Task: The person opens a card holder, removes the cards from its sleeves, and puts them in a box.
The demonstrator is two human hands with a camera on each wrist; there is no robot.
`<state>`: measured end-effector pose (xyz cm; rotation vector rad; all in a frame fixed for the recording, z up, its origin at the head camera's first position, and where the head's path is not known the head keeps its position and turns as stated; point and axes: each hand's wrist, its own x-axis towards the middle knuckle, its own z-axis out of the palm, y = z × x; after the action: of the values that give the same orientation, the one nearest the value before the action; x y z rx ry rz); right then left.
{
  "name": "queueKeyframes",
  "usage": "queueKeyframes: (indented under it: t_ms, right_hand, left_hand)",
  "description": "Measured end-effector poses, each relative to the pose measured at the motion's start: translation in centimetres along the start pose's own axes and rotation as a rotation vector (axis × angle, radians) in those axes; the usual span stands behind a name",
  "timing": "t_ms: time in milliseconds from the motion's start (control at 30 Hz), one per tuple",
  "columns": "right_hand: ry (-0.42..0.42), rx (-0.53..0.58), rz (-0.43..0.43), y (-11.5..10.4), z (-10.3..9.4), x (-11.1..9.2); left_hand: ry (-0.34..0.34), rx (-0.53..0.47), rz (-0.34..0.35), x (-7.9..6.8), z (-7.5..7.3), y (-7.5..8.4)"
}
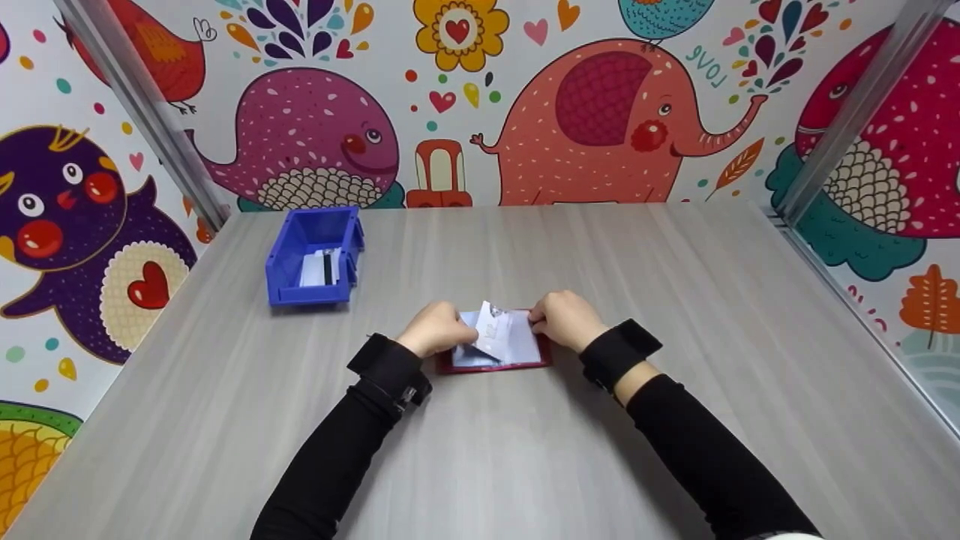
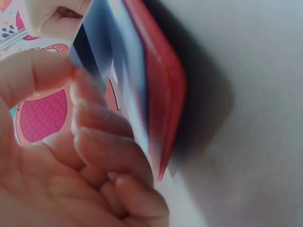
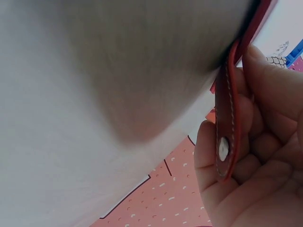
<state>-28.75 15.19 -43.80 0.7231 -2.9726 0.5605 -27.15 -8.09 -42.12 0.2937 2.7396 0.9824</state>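
Note:
An open red card holder (image 1: 495,368) with clear plastic sleeves (image 1: 523,345) lies on the table between both hands. My left hand (image 1: 439,330) pinches a white card (image 1: 491,328) between thumb and forefinger; the card stands tilted over the sleeves. In the left wrist view, a dark stripe (image 2: 87,54) shows on the card beside the fingertips. With thumb and fingers, my right hand (image 1: 568,321) grips the right edge of the holder. Against its fingers hangs the holder's red strap (image 3: 228,113), which has white stitching and a metal snap (image 3: 223,148).
A blue plastic bin (image 1: 307,294) stands at the back left of the table (image 1: 480,465). Inside it lie white cards (image 1: 315,270), one with a black stripe. Cartoon-printed walls (image 1: 450,97) bound the table at the back and sides.

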Motion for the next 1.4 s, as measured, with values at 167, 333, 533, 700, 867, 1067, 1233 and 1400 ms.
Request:
queueKeyframes:
  t_ms: [167,333,533,700,867,1067,1233,1400]
  right_hand:
    - [0.005,-0.001,-0.006,0.0,0.0,0.0]
    - [0.011,-0.001,-0.017,0.0,0.0,0.0]
    - [0.015,-0.003,-0.015,0.0,0.2,0.0]
    - [0.017,0.001,-0.011,0.0,0.2,-0.1]
    - [0.015,0.004,-0.013,0.0,0.1,-0.1]
    - [0.013,0.007,-0.012,0.0,0.1,-0.1]
    - [0.021,-0.001,-0.015,0.0,0.1,-0.1]
    - [0.022,0.0,-0.023,0.0,0.1,-0.1]
  left_hand:
    - [0.026,0.006,0.013,-0.2,-0.5,-0.3]
    - [0.033,0.01,0.02,-0.4,-0.9,-0.5]
    - [0.044,0.023,0.018,-0.6,-1.4,-0.7]
    - [0.072,0.043,0.003,-0.7,-2.1,-0.9]
    - [0.123,0.092,-0.038,-0.6,-3.2,-1.1]
    - [0.17,0.107,-0.081,-0.5,-4.7,-1.5]
    - [0.209,0.138,-0.08,-0.3,-5.6,-2.1]
    - [0.239,0.165,-0.117,-0.1,-6.3,-2.5]
